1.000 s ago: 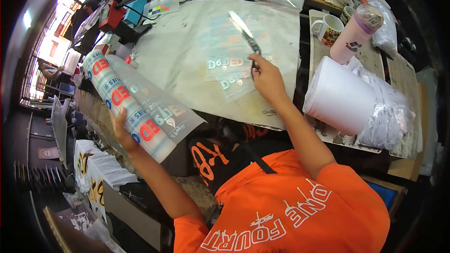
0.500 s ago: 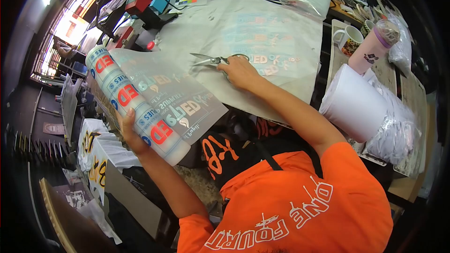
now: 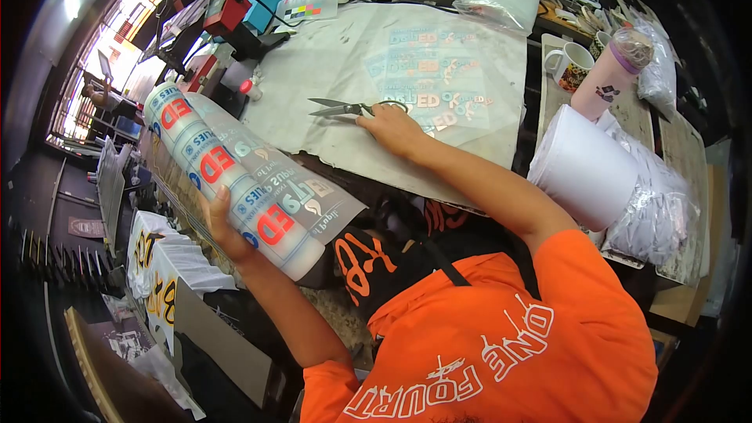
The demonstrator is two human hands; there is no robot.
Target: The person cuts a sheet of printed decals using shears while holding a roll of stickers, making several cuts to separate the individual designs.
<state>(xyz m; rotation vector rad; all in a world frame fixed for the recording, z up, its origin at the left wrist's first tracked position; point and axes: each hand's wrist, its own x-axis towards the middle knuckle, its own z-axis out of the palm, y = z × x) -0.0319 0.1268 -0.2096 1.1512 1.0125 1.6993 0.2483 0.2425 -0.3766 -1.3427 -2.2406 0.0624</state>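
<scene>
My left hand (image 3: 225, 223) grips a roll of printed transfer film (image 3: 213, 160) near its lower end, fingers partly hidden behind it. Red and blue lettering covers the roll. From it a loose translucent flap (image 3: 313, 200) with white and red print hangs off to the right. My right hand (image 3: 392, 129) holds a pair of scissors (image 3: 356, 108) by the handles, blades apart and pointing left, above the white-covered table (image 3: 313, 63). Beyond that hand, a cut film sheet (image 3: 439, 70) with pale blue and red lettering lies flat on the cover.
A red-and-black machine (image 3: 227, 16) and a small red-capped bottle (image 3: 249, 89) stand at the back left. To the right are a mug (image 3: 574, 65), a pink tumbler (image 3: 609, 70) and a large white roll (image 3: 583, 168). A plastic-wrapped bundle (image 3: 497, 1) sits at the back.
The film flap has drawn back toward the roll and shows less length. My right hand and the scissors have shifted slightly left and down. The whole view has shifted a little.
</scene>
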